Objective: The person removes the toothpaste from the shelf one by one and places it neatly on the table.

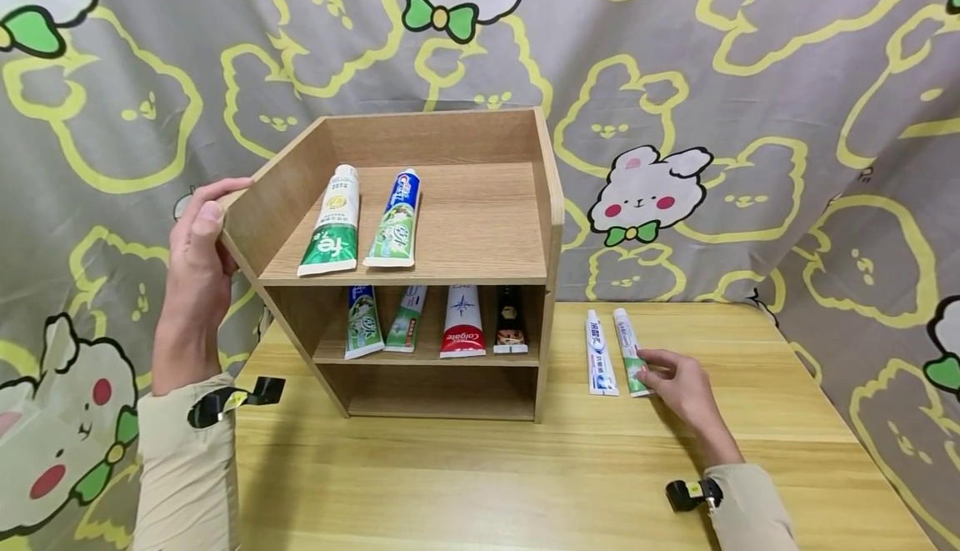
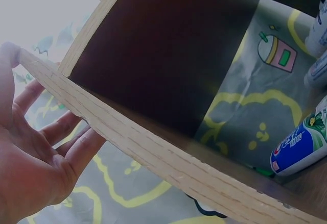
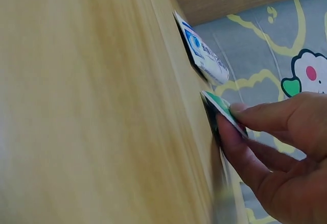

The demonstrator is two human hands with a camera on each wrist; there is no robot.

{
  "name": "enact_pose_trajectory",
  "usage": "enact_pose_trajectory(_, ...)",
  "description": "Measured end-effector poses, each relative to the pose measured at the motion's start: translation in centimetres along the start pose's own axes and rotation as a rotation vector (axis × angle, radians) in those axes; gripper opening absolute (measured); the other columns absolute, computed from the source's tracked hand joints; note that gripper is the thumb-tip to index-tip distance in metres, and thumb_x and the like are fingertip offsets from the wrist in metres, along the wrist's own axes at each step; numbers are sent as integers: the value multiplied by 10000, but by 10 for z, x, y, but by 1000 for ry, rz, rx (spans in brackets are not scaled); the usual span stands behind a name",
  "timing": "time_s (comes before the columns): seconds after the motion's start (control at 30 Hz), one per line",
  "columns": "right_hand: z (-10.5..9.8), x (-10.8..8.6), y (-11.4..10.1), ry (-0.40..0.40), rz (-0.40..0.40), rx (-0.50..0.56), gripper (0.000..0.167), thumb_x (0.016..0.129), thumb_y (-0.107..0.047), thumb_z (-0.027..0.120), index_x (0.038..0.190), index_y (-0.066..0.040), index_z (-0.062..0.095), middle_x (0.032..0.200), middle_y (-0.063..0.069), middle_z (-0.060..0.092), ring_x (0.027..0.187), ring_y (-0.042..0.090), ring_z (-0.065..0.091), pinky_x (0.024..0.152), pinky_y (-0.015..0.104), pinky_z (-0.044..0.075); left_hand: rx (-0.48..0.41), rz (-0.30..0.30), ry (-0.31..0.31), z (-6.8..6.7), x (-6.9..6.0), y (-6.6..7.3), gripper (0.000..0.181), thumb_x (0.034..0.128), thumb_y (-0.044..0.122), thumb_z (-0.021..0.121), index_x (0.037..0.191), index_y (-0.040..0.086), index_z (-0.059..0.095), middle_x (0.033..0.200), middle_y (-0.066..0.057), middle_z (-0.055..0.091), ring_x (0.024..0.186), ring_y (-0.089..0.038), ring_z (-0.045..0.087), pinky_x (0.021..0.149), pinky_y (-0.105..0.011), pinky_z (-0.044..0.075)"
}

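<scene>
My left hand (image 1: 197, 284) grips the left side panel of a small wooden desk shelf (image 1: 480, 226), thumb on one face and fingers on the other in the left wrist view. To the right of the shelf, my right hand (image 1: 684, 393) pinches the flat end of a white and green toothpaste tube (image 1: 627, 341) between thumb and fingers. That end is tipped up off the table in the right wrist view (image 3: 223, 104). A white and blue toothpaste tube (image 1: 599, 359) lies just left of it, apart from the hand.
On the top shelf lie a white and green tube (image 1: 333, 222) and a blue and green tube (image 1: 396, 222). Several more tubes, among them a red and white one (image 1: 463, 322), fill the middle shelf. A patterned curtain (image 1: 645, 34) hangs behind the wooden table (image 1: 450, 484).
</scene>
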State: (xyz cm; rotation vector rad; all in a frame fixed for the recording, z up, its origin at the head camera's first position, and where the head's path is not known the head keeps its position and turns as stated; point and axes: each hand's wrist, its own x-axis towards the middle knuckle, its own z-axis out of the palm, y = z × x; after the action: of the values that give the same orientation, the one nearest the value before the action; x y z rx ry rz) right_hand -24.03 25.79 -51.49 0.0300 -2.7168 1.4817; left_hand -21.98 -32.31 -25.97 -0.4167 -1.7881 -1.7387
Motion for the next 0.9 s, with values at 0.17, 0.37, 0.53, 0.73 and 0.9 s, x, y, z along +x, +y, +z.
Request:
enact_pose_trajectory(0.17, 1, -2, -3, 8, -9, -39, 426, 935, -31, 718, 1337, 63, 615, 1213, 313, 652, 965, 348, 712, 659, 277, 580, 2, -2, 1, 0, 0, 1, 427, 973, 259, 500, 1316, 58, 657, 1277, -152, 491, 1020, -289, 484, 720, -332, 425)
enact_pose_trajectory(0.37, -2, -1, -2, 31, -24, -131, 383, 919, -97, 755, 1259, 53, 664, 1096, 227, 700, 914, 305, 704, 713, 296, 536, 3, -7, 11, 0, 0, 2, 429, 970, 267, 507, 1314, 63, 660, 1281, -149, 489, 1023, -288, 481, 723, -337, 422)
enact_pose_trajectory(0.53, -3, -1, 0, 21, -26, -129, 380, 917, -87, 753, 1262, 48, 667, 1080, 215, 698, 935, 322, 697, 752, 343, 536, -10, -2, 7, -1, 1, 1, 426, 970, 269, 517, 1311, 59, 662, 1245, -154, 503, 973, -285, 487, 660, -307, 413)
enact_pose_trajectory(0.73, -5, -2, 3, 6, -27, -121, 382, 916, -62, 739, 1271, 56, 658, 1114, 247, 691, 962, 357, 692, 746, 328, 544, -17, -9, 14, 0, 0, -1, 428, 965, 264, 514, 1310, 65, 670, 1205, -164, 511, 913, -290, 479, 603, -293, 384)
enact_pose_trajectory(0.9, -8, -4, 0, -13, -26, -92, 408, 925, -93, 741, 1288, 64, 642, 1147, 276, 678, 993, 386, 691, 718, 326, 565, -14, -2, 10, 1, -1, 0, 430, 969, 256, 500, 1317, 66, 668, 1198, -170, 514, 907, -295, 480, 585, -286, 382)
